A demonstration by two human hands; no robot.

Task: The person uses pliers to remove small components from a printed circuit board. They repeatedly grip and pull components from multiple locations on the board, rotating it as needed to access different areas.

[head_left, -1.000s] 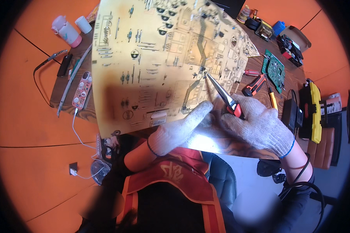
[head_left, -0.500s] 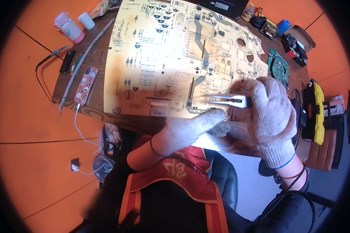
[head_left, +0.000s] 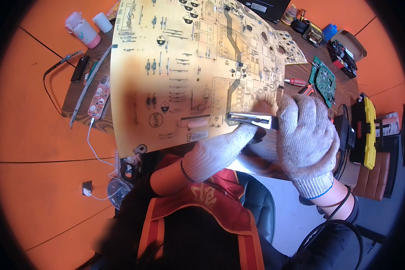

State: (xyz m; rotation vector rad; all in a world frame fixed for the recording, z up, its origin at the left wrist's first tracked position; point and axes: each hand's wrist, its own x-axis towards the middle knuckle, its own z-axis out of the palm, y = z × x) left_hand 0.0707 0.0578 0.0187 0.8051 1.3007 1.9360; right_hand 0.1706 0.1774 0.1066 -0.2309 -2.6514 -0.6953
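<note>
A large yellowish circuit board [head_left: 177,92], printed with component outlines and bearing small parts, is held up at a tilt above the table. My gloved left hand [head_left: 216,150] grips its near edge; part of those fingers is hidden by the board. My gloved right hand [head_left: 307,139] is wrapped round a pair of pliers [head_left: 258,119], their metal jaws pointing left over the near right part of the board. The jaw tips lie at the end of a dark hatched track, and I cannot tell whether they pinch a part there.
Right of the board lie a red-handled screwdriver [head_left: 296,82], a green circuit board [head_left: 323,81] and a yellow-black case [head_left: 363,130]. On the left are a phone [head_left: 99,98] on a white cable, a soldering iron [head_left: 67,58], a bottle [head_left: 83,30] and a white cup [head_left: 102,22].
The circuit board has risen toward me and shifted left, uncovering the screwdriver on the table. My right hand has moved slightly left with the pliers, whose jaws look closer together.
</note>
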